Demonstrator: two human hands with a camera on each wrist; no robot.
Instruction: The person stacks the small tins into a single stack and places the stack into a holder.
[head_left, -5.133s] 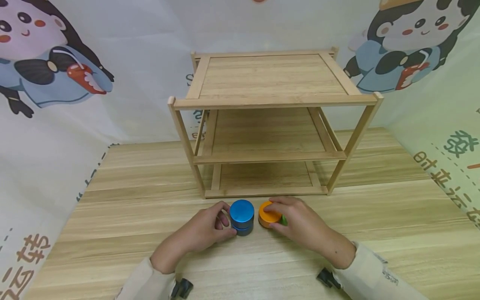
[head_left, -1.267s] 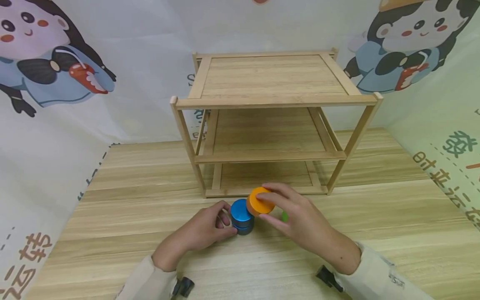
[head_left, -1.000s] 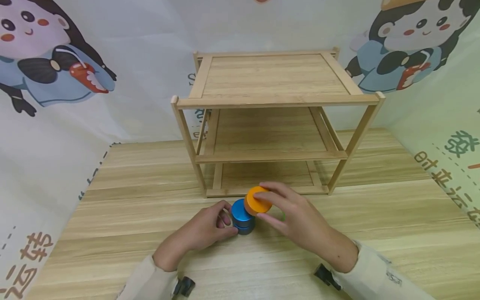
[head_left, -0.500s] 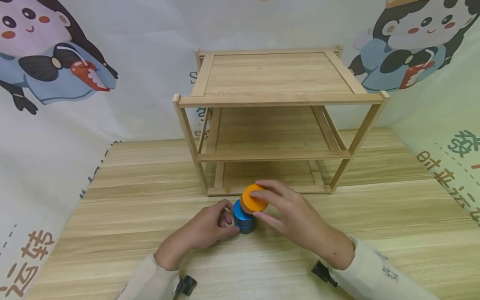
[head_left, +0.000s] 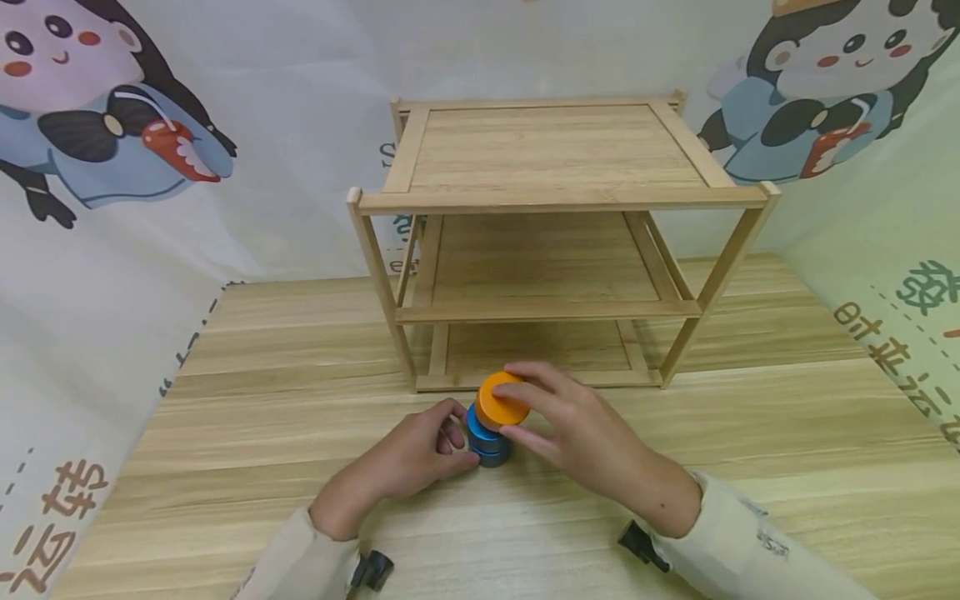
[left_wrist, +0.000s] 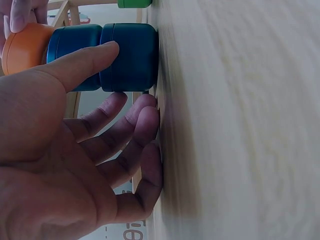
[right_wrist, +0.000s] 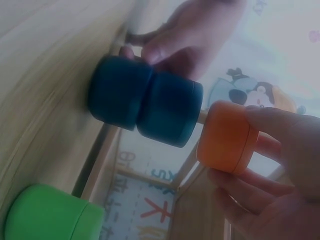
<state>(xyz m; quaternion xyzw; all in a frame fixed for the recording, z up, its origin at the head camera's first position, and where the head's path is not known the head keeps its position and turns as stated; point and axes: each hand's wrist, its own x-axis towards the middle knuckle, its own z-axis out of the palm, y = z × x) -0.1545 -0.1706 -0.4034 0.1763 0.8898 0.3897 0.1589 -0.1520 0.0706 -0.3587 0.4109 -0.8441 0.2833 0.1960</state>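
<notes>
Two blue round tins stand one on the other on the table, the upper tin (head_left: 480,432) and the lower tin (head_left: 492,459). My left hand (head_left: 416,454) is beside the stack, its thumb against the lower tin and its bent fingers round the far side in the left wrist view. My right hand (head_left: 581,425) pinches an orange tin (head_left: 501,402) between thumb and fingers, just above the stack. In the right wrist view a narrow gap shows between the orange tin (right_wrist: 225,137) and the upper blue tin (right_wrist: 170,109). A green tin (right_wrist: 50,215) stands near; my right hand hides it in the head view.
A three-tier wooden shelf (head_left: 555,200) stands right behind the tins, its lowest front rail close to them. Printed cloth walls (head_left: 300,167) enclose the wooden table (head_left: 262,375) at the back and sides.
My right hand has lifted the orange tin off the table and carried it leftward to above the blue stack. In the last second it moves slightly further left. My left hand stays at the stack.
</notes>
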